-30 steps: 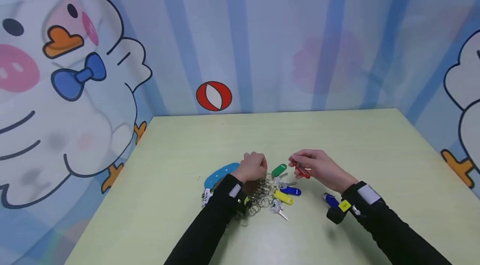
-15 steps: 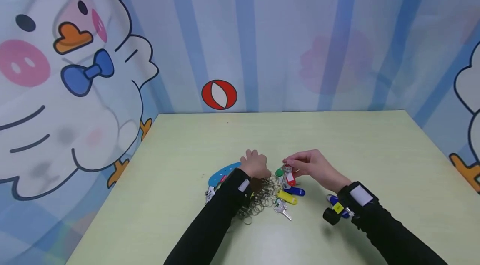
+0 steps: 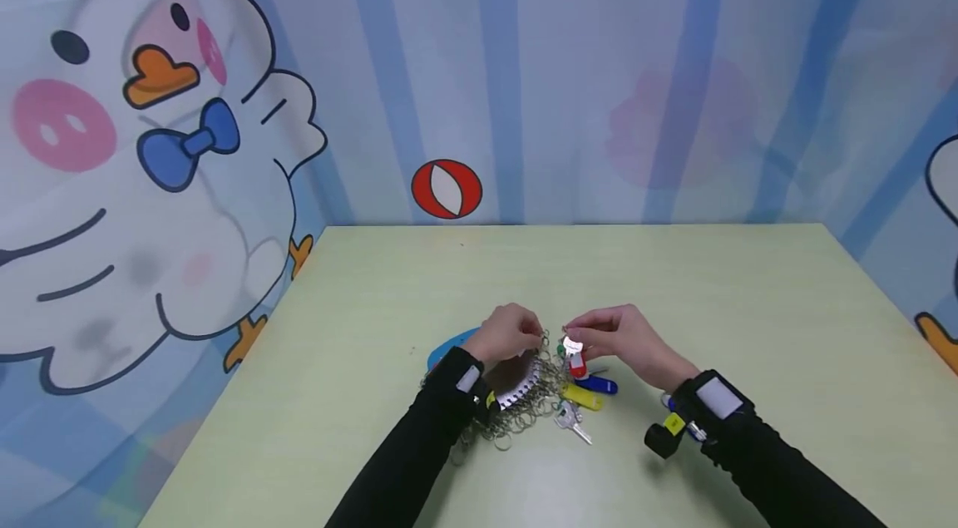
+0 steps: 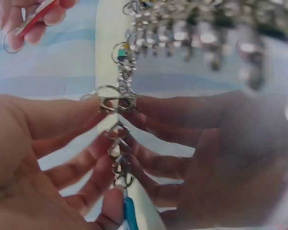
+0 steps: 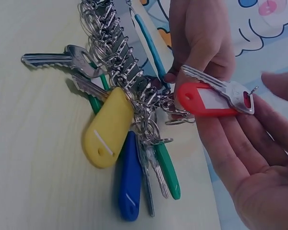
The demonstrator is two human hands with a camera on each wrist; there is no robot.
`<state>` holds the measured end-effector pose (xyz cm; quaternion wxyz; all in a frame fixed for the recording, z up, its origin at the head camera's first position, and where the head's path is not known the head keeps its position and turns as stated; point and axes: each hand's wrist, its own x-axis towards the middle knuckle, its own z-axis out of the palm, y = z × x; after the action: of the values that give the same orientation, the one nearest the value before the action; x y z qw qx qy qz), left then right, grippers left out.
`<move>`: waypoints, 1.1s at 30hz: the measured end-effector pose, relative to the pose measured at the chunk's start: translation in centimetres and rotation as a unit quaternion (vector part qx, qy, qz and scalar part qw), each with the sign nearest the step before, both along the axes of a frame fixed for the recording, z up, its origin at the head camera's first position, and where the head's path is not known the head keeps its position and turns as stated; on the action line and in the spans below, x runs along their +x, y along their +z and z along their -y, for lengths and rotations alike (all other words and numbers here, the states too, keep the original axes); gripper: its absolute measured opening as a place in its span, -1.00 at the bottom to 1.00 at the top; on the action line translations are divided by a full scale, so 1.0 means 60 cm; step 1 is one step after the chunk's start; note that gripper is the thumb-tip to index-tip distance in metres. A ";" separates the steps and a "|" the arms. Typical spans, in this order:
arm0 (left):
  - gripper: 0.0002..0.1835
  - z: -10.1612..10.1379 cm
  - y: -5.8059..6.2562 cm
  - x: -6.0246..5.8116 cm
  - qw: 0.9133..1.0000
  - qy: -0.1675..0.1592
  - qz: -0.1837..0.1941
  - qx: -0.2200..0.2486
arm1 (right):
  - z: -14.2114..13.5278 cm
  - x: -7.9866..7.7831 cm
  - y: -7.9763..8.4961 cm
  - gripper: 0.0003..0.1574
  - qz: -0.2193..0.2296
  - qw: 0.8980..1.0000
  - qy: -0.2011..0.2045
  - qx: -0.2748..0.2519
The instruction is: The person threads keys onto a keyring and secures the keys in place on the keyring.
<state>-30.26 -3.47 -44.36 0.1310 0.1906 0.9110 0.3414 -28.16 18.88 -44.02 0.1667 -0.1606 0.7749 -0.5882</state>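
My left hand (image 3: 511, 334) is at the right end of a row of metal hooks with rings (image 5: 113, 52). Its fingertips pinch the end hook (image 4: 116, 101) in the left wrist view, where a shiny panel (image 4: 249, 139) seems to mirror the hand. My right hand (image 3: 629, 341) holds a red key tag (image 5: 192, 98) with a silver key (image 5: 211, 79) and a small ring, just right of that hook and apart from it. Beneath hang yellow (image 5: 108, 129), blue (image 5: 127, 177) and green (image 5: 168, 165) tags with keys.
A blue rounded piece (image 3: 449, 347) shows behind my left hand, mostly hidden. A loose-looking key (image 3: 572, 421) lies in front of the hooks on the pale table (image 3: 674, 278). Another blue item (image 3: 669, 402) is partly hidden by my right wrist. A printed backdrop (image 3: 554, 79) stands behind.
My right hand has brought the red tag left, close to my left hand, and turned it to hang down. My left fingers spread briefly, then pinched the end hook; the shiny hook row shows more.
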 end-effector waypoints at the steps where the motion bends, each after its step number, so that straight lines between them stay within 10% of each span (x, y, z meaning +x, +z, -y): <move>1: -0.88 0.000 -0.001 0.001 1.000 -0.002 0.003 0.005 | 0.001 0.002 0.000 -0.46 -0.003 1.000 0.001 -0.001; 33: -0.96 -0.008 0.012 0.012 0.995 0.025 0.017 0.099 | 0.011 -0.005 -0.002 -0.49 0.030 0.999 0.025 -0.004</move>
<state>-29.51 -2.99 -43.63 0.1185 0.1742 0.8746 0.4367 -28.43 18.23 -44.14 0.2039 -0.1635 0.7627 -0.5917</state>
